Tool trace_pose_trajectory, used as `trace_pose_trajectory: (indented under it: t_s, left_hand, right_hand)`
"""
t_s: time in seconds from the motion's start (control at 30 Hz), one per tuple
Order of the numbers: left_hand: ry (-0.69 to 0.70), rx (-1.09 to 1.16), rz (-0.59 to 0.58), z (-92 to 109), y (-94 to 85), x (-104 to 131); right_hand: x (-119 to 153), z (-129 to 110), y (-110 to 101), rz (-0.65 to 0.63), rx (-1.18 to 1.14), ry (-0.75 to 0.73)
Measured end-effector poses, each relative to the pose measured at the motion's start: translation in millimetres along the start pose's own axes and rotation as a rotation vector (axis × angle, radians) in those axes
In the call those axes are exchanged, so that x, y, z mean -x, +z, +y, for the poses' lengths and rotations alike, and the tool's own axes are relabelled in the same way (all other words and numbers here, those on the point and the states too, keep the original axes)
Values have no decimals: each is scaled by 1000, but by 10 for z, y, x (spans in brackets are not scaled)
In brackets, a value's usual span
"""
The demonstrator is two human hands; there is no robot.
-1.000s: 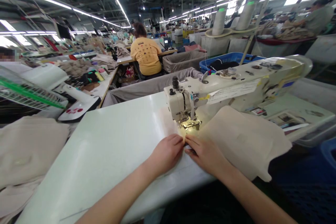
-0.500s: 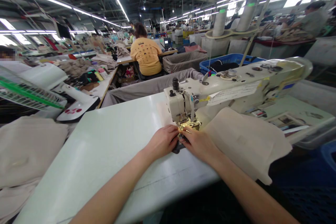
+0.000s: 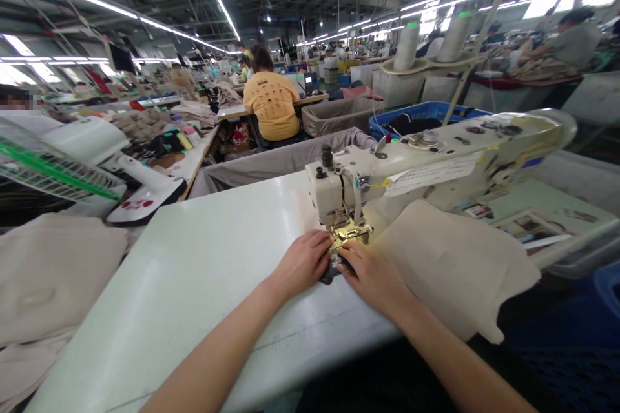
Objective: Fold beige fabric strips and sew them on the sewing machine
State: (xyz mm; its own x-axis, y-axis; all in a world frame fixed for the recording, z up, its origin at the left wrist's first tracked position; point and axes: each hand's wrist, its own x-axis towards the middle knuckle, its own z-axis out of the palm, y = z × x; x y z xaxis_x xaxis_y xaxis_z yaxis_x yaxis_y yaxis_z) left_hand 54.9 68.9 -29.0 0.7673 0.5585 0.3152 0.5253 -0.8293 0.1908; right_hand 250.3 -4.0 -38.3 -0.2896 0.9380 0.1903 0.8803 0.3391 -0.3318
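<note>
A cream industrial sewing machine [image 3: 411,164] stands on the pale green table [image 3: 213,251], its needle area lit yellow. At the left of the lit presser foot [image 3: 346,232] is my left hand [image 3: 305,261], fingers bent and pressed together. Just in front of the foot, my right hand [image 3: 372,274] has its index finger and thumb drawn in at the dark plate edge. Whatever lies between the fingers of either hand is too small or hidden to make out. A beige fabric piece [image 3: 450,258] lies right of my right hand, partly draping over the table's front edge.
More beige fabric [image 3: 58,271] is heaped at the left, below a white fan [image 3: 82,148]. Behind the table stand a grey cloth-lined bin [image 3: 276,158] and a blue basket [image 3: 411,113]. Thread cones [image 3: 405,45] rise behind the machine. A person in a yellow shirt [image 3: 271,103] sits farther back.
My right hand has drawn back slightly toward me and away from the presser foot, uncovering more of the lit metal. The left hand stays nearly in place.
</note>
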Motion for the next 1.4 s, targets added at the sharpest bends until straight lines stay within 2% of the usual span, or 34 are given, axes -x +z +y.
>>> trace_pose_trajectory:
  t_s: [0.37, 0.53, 0.63, 0.73, 0.97, 1.2, 1.4]
  left_hand:
    - [-50, -6, -6, -47, -4, 16]
    - [-137, -88, -98, 236, -94, 69]
    - [-115, -128, -155, 457, -107, 155]
    - [-80, -168, -154, 577, -79, 225]
    - [4, -166, -116, 537, -6, 284]
    - [23, -138, -119, 581, -15, 325]
    - [32, -112, -123, 461, -27, 255]
  right_hand:
    - [2, -8, 15, 37, -36, -1]
    - [49, 52, -43, 40, -104, 2]
    - [145, 101, -55, 72, -151, -31]
    - [240, 121, -45, 80, -175, -80]
    - [292, 110, -37, 26, -116, -104]
    - [319, 101, -21, -7, -70, -115]
    - [176, 74, -102, -83, -7, -56]
